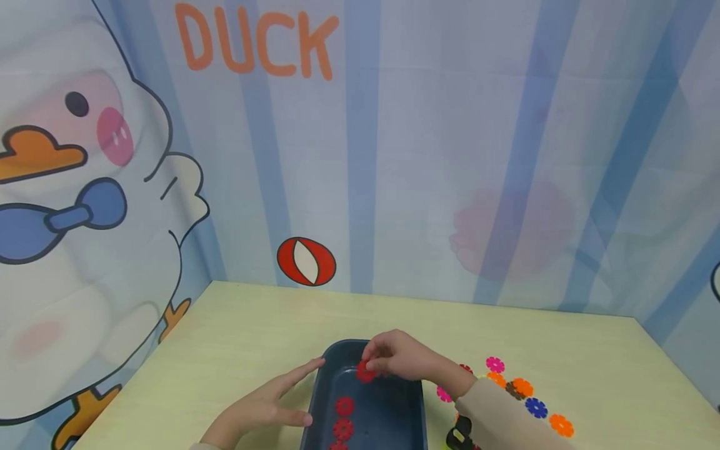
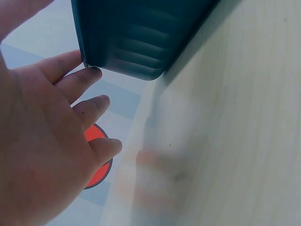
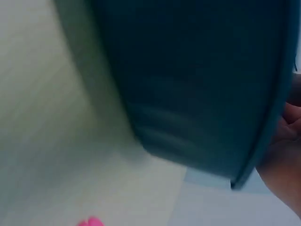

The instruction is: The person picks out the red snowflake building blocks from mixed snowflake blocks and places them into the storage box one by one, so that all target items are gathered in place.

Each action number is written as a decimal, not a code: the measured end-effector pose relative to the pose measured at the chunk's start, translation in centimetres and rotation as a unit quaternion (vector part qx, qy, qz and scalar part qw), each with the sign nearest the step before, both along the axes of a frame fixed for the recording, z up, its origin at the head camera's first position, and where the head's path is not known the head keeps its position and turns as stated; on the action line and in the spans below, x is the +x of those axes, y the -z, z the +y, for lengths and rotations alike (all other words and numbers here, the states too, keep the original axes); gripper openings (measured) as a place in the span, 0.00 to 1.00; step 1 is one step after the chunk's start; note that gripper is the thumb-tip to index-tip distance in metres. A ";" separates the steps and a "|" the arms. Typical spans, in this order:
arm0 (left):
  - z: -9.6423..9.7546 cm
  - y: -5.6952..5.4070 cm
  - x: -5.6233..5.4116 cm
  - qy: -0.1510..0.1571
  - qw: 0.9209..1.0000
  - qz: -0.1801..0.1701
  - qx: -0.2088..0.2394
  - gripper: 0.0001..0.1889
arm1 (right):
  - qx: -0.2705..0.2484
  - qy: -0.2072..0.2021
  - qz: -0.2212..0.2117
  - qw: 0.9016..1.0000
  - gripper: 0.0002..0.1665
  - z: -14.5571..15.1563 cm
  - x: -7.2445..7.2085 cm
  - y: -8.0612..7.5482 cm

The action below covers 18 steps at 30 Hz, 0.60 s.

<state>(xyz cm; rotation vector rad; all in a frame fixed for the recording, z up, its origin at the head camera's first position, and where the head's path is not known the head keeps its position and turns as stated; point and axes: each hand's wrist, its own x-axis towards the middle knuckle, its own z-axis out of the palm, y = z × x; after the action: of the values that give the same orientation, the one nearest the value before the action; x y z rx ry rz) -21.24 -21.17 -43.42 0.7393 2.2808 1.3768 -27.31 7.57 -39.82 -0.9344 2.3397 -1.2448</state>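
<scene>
A dark blue rectangular tray (image 1: 388, 412) stands on the table in the head view. My right hand (image 1: 402, 356) reaches over its far end, thumb and fingertips pinching a red flower-shaped plastic disc (image 1: 365, 372). Along the tray's left side, three more red discs (image 1: 343, 429) lie in a line, the nearest cut off by the frame. My left hand (image 1: 264, 400) is at the tray's left rim with fingers spread. The left wrist view shows fingertips of that hand (image 2: 51, 122) against the rim of the tray (image 2: 136, 52). In the right wrist view the tray's wall hides most of the right hand (image 3: 287, 155).
Right of the tray, loose flower discs are scattered on the pale table (image 1: 270, 312): pink (image 1: 495, 364), orange (image 1: 561, 425), blue (image 1: 536, 408) and brown (image 1: 513, 391). My right sleeve (image 1: 506, 419) overlaps some of them. A printed curtain (image 1: 416, 156) hangs behind the table.
</scene>
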 end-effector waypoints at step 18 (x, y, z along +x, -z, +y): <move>-0.2 0.2 -0.1 0.006 1.000 0.011 -0.002 0.41 | 0.019 0.047 -0.007 0.999 0.05 -3.4 0.2 2.9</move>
<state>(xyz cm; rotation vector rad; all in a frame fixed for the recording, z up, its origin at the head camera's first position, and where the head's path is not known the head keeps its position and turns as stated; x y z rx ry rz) -21.38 -21.39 -43.59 0.7689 2.2921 1.3647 -27.15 4.16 -42.71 -0.8088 2.4120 -1.2326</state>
